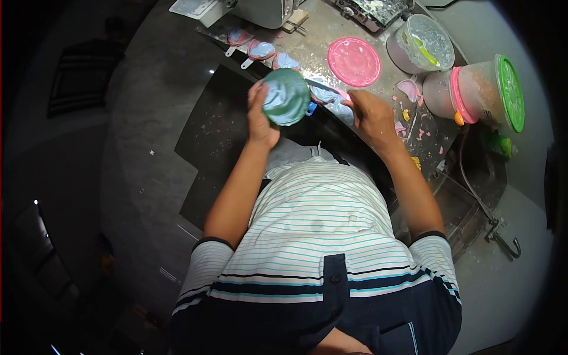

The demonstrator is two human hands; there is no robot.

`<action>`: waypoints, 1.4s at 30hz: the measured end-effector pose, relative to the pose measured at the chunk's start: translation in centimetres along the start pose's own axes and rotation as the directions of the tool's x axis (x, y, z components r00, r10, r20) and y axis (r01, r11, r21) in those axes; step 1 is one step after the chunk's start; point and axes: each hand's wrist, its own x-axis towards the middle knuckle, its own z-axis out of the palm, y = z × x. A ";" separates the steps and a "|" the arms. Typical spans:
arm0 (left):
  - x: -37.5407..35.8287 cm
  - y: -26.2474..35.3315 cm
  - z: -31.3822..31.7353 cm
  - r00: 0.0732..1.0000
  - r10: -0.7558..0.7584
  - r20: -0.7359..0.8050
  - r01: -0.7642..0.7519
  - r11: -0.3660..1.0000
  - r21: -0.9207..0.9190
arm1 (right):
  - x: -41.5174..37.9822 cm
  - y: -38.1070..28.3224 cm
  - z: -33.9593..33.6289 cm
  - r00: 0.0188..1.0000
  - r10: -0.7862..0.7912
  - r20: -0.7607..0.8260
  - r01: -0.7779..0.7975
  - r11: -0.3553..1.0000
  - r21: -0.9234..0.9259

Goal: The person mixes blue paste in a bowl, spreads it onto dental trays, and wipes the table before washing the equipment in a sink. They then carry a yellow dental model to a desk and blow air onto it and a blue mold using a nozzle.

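My left hand point(260, 121) grips a green mixing bowl point(305, 97) from its left side, fingers wrapped round the wall. The bowl is tilted toward me, and pale blue paste point(281, 100) coats its inside. In my right hand point(373, 118) is a spatula with a pink handle point(344, 94); its blade reaches left toward the bowl's rim. Several dental impression trays point(260, 49) with pink material and blue paste on top line the bench edge beyond the bowl. Another paste-covered impression point(323, 93) lies under the spatula, between my hands.
A round pink lid point(354, 61) lies on the bench. To its right stand a tub with a lime-green scoop point(425, 52) and a container with a green lid point(510, 93). Pink and yellow scraps point(416, 163) litter the right side. A metal machine point(373, 13) stands at the back.
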 end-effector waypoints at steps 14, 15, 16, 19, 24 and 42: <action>1.5 -1.6 8.4 0.854 0.460 -0.245 -0.450 0.888 0.097 | -2.8 -4.5 0.0 0.998 -0.034 0.061 0.048 0.967 -0.248; 1.2 -1.3 8.7 0.814 0.495 -0.303 -0.468 0.869 0.161 | -2.9 -4.6 -0.4 0.997 -0.015 0.076 0.031 0.976 -0.216; 1.1 -1.2 8.6 0.795 0.519 -0.313 -0.485 0.855 0.186 | -3.0 -4.7 -0.9 0.999 -0.010 0.050 0.016 0.992 -0.128; 2.0 -1.9 6.4 0.845 0.520 -0.127 -0.491 0.847 0.202 | -1.9 -3.6 -2.3 1.000 -0.002 -0.018 0.002 1.000 -0.008; 0.5 -2.5 7.8 0.860 0.500 0.104 -0.510 0.850 0.127 | 0.8 -0.3 -2.5 0.986 0.155 0.062 -0.154 0.988 -0.017; -3.6 -3.0 -5.8 0.820 0.369 -0.437 -0.439 0.896 -0.066 | -1.7 7.5 1.8 0.910 0.125 0.394 -0.221 0.953 0.207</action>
